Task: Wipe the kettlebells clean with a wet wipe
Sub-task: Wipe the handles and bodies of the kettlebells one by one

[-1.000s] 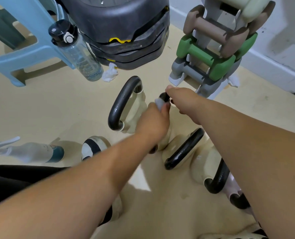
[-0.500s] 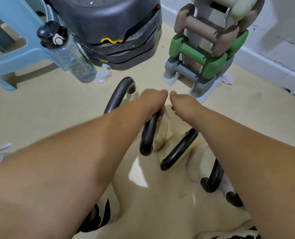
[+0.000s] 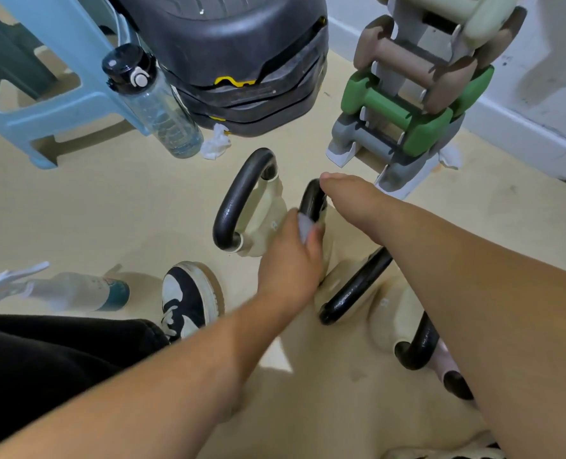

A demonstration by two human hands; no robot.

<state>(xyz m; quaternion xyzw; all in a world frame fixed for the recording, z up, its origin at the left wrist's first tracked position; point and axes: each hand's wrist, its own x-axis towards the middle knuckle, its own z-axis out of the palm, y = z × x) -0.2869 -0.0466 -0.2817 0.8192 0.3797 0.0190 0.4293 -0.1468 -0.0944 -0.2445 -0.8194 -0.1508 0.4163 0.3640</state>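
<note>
Currently left hand is closed around a wet wipe, white wad poking out between thumb and fingers, pressed against the black handle of the second kettlebell in the row. Right hand sits on the top end of that same handle, fingers curled down over it; whether they wrap fully around is hidden from this angle. That handle's long axis runs roughly near-to-far, arching up toward the dumbbell rack.

Kettlebells stand on the beige floor in a diagonal line from centre toward bottom right, cream bodies, black loop handles. First kettlebell, farthest left, has its handle loop running near-to-far, leaning slightly left, untouched. Third kettlebell handle slants from lower left to upper right, partly under the right forearm. Fourth kettlebell is mostly hidden by that forearm, only a curved handle piece and some pale body showing.

Other stuff: clear water bottle with black cap leaning by a light blue plastic stool, crumpled tissue just beside the bottle base, black stepper platform behind. Spray bottle lies on its side at left, nozzle pointing left. Black-and-white sneaker near the left forearm.
</note>
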